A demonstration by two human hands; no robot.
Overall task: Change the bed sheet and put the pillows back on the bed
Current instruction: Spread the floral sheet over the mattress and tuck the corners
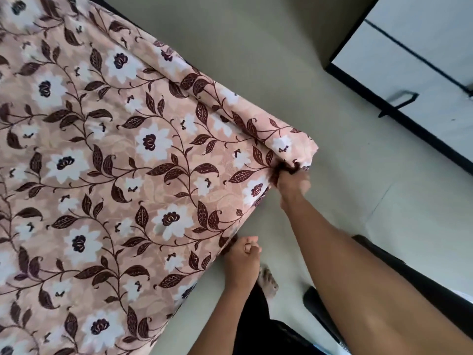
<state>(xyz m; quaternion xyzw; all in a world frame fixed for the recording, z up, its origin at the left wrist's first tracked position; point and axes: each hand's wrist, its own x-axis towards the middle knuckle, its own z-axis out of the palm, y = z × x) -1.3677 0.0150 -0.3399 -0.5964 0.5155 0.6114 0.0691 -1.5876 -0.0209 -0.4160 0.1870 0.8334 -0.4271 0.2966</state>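
The right hand (pixel 293 184) is bunching the bed sheet (pixel 122 155) at its far right corner, its grip pinching a gathered wad, likely to pull it taut for tucking. The left hand (pixel 243 252) is curling its grip on the near hem. The pink floral sheet is lying smooth across the bed (pixel 115 10).
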